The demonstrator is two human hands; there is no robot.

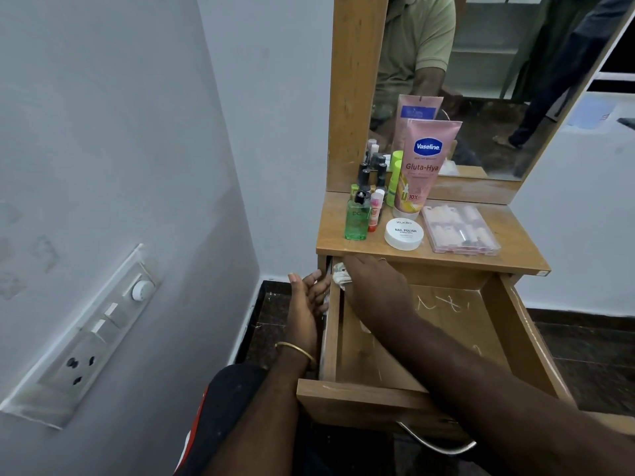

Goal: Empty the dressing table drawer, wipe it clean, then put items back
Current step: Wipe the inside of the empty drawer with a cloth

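Note:
The wooden drawer (446, 324) of the dressing table is pulled out and holds nothing but my arm; pale scratch marks show on its floor. My right hand (372, 280) reaches into the back left corner and holds a white cloth (340, 277) against the drawer's left wall. My left hand (307, 300) rests on the outside of that left wall, fingers loosely bent. On the tabletop (508, 245) stand a pink Vaseline tube (424, 166), a green bottle (357, 221), a white nail polish jar (403, 233), a clear box of nails (460, 228) and several small bottles (372, 176).
A mirror (498, 80) rises behind the tabletop and reflects a seated person. A white wall with a switch panel (86, 338) stands at the left. The drawer's metal handle (436, 443) hangs below its front. Dark floor tiles (584, 355) lie on both sides.

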